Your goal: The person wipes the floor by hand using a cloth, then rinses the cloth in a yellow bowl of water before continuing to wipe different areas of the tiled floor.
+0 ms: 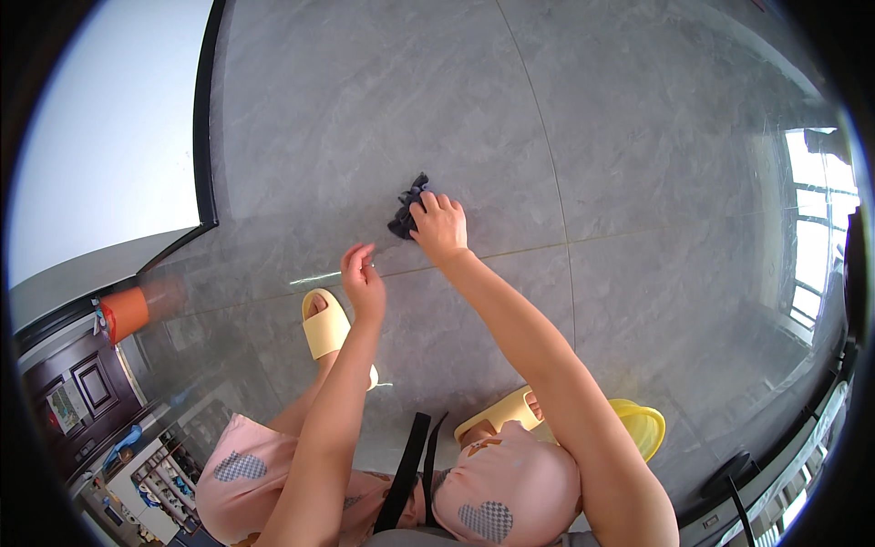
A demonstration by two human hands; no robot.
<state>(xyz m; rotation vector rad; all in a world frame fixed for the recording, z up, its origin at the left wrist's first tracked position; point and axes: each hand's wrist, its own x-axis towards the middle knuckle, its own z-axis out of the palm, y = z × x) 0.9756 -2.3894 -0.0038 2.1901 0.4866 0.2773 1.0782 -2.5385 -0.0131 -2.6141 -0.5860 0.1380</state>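
A crumpled dark cloth (405, 217) lies on the grey tiled floor (649, 137), in front of me. My right hand (441, 222) presses down on its right side, fingers curled over it, and hides part of the cloth. Below and to the left, my left hand (362, 280) is raised above the floor near a tile joint, fingers loosely bent, with nothing seen in it.
Yellow slippers (327, 325) are on my feet, on either side of my arms. A yellow basin (642, 427) stands beside my right leg. An orange bin (126, 313) stands at the left, near a white wall with black skirting (204, 137).
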